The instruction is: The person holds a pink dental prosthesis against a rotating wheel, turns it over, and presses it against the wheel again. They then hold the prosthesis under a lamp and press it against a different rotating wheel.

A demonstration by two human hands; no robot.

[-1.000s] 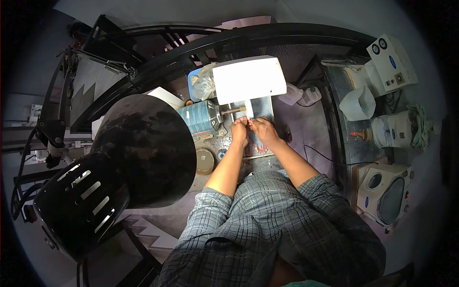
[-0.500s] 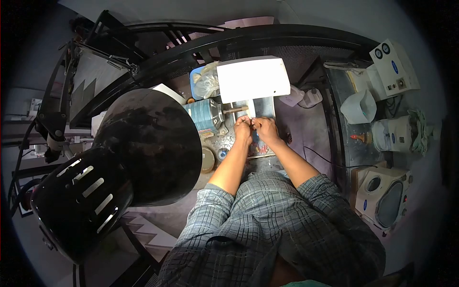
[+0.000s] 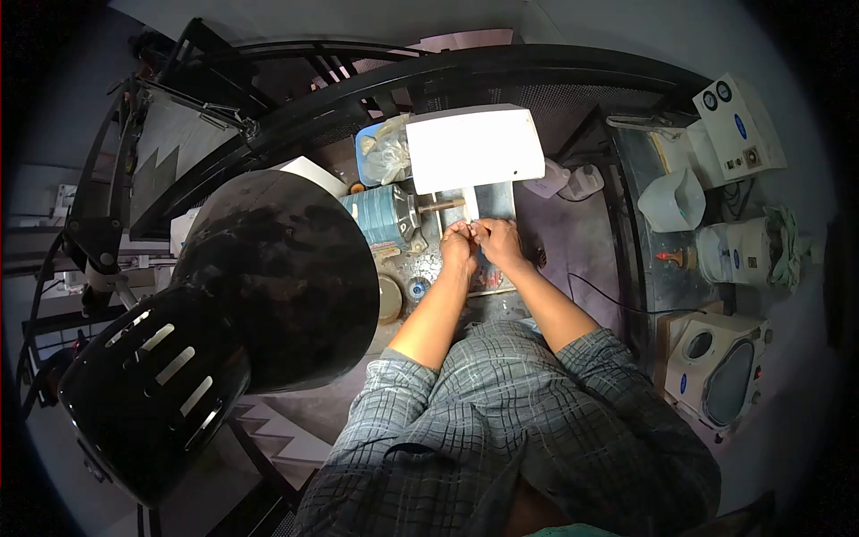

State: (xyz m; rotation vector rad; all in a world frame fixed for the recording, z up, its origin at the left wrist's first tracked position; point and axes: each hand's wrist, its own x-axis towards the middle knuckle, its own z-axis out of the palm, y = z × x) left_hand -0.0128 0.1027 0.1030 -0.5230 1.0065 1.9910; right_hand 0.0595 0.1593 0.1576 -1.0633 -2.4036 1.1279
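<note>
In the head view my left hand (image 3: 459, 243) and my right hand (image 3: 498, 242) meet just below a white wheel (image 3: 471, 202) at the end of a motor shaft (image 3: 440, 206). Both hands are closed, thumbs and fingers pinched together at the same spot. What they pinch is too small and covered to name. Left of the wheel sits the blue-green ribbed motor (image 3: 383, 216). Over the wheel stands a white hood (image 3: 474, 148), brightly lit. Under my hands lies a metal tray (image 3: 497, 279) with small red and blue bits in it.
A large black lamp shade (image 3: 277, 286) hangs close on the left. Behind the motor is a blue bin (image 3: 366, 143) with plastic bags. A round dish (image 3: 389, 298) rests near my left forearm. Machines, including a beige box (image 3: 716, 367), stand on the right.
My left hand has shifted very slightly right and turned a little; both hands stay together under the wheel. The lamp appears slightly shifted in view.
</note>
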